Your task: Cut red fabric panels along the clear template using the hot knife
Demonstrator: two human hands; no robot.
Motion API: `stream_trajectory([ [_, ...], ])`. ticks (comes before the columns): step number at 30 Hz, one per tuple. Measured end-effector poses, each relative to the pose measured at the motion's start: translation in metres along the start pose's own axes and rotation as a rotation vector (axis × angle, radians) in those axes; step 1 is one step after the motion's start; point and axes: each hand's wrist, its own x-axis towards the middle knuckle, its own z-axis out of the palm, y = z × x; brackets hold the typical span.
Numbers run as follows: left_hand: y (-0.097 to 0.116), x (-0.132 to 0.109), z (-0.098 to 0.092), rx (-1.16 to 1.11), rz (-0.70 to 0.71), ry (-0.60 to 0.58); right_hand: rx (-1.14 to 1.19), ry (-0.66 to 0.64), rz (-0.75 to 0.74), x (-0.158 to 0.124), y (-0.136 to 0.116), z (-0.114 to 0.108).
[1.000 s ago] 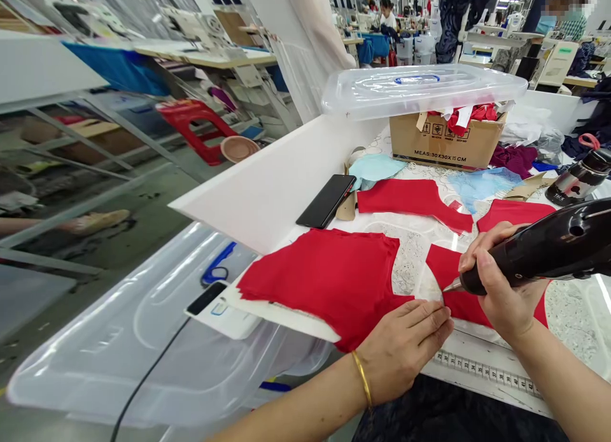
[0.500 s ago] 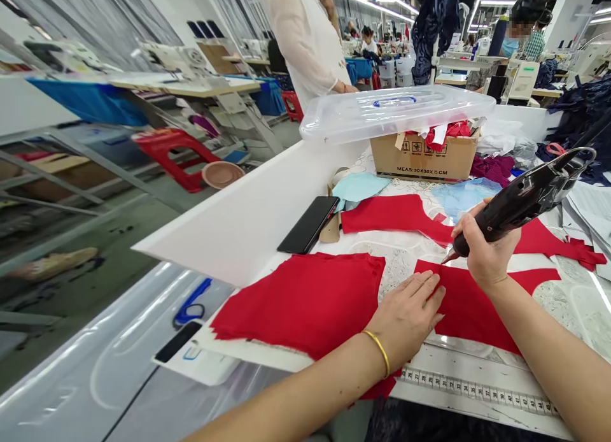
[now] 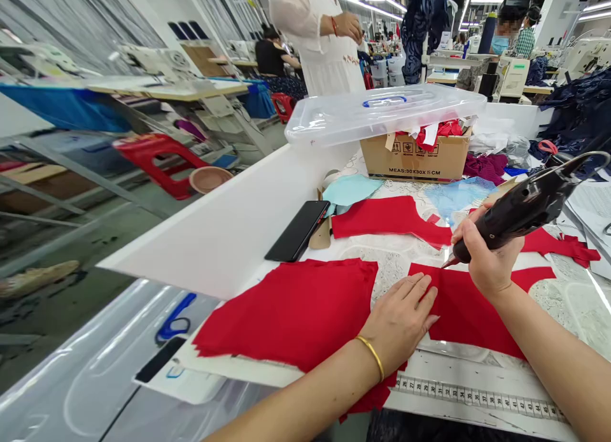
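My left hand (image 3: 403, 318) lies flat, fingers stretched out, pressing a red fabric piece (image 3: 470, 308) onto the table, a gold bangle on its wrist. My right hand (image 3: 484, 257) is wrapped round a black electric hand tool (image 3: 522, 206) whose metal tip touches the upper left edge of that red piece, just above my left fingertips. A larger red fabric piece (image 3: 296, 311) lies to the left over white paper. Two other red pieces (image 3: 389, 216) lie farther back.
A black phone (image 3: 298, 230) lies by the white table wall (image 3: 229, 232). A cardboard box (image 3: 415, 158) under a clear plastic lid (image 3: 382, 111) stands at the back. A measuring tape (image 3: 477, 404) runs along the near edge. A person in white (image 3: 324, 41) stands beyond.
My view has swung up and left. The tool's tip moved up along the red piece's left edge, and my left hand followed it, still flat. The person in white raised a hand.
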Motion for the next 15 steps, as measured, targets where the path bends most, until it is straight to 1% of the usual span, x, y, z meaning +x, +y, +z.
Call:
stream_trajectory([
  [3, -0.001, 0.000, 0.001, 0.006, 0.013, 0.019, 0.063, 0.075, 0.003, 0.001, -0.004, -0.007],
  [8, -0.002, 0.000, 0.000, 0.005, 0.017, 0.027, 0.004, 0.097, 0.032, 0.001, -0.005, -0.011],
  [11, -0.003, 0.000, 0.000, 0.018, 0.029, 0.043, 0.009, 0.101, 0.019, 0.002, -0.009, -0.014],
  [15, -0.003, 0.001, -0.001, 0.044, 0.049, 0.071, 0.023, 0.102, 0.005, 0.006, -0.016, -0.028],
])
